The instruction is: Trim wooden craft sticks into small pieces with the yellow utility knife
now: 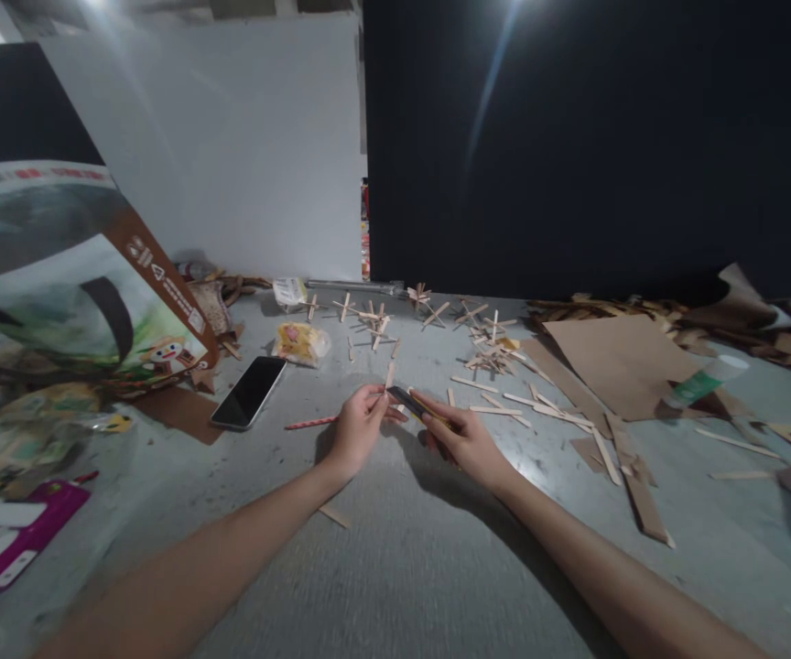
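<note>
My left hand (356, 432) is closed in a pinch on a thin wooden craft stick (389, 375), which points up and away from the fingers. In my right hand (472, 446) is a utility knife (409, 401), dark at the front with some yellow by the fingers. The knife's front end is right at the stick, close to my left fingertips; whether it touches the wood I cannot tell. A red and white striped pencil (311, 422) lies left of my left hand. Small crossed stick pieces (376, 322) stand beyond both hands.
Loose craft sticks (496, 411) and brown cardboard (619, 357) lie to the right, with a green and white glue stick (704, 382). To the left are a phone (249, 392), a wrapped yellow packet (301, 343), a large printed bag (80, 302) and a purple object (25, 535).
</note>
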Tool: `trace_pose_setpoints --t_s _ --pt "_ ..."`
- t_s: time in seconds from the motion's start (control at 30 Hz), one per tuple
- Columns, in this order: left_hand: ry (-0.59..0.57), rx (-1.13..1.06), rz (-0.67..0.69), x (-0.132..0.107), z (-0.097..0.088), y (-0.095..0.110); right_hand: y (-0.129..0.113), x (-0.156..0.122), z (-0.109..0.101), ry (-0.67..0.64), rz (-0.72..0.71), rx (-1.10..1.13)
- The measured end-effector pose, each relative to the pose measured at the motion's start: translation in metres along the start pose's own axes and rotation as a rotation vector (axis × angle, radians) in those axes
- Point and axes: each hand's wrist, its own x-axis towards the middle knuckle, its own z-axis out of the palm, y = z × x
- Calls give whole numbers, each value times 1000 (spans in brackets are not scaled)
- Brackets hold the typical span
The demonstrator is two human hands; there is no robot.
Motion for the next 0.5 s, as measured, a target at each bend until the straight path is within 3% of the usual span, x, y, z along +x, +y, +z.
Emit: trace_pose_setpoints --t_s 0.5 --pt "-1 11 11 0 0 -1 5 2 0 8 -1 13"
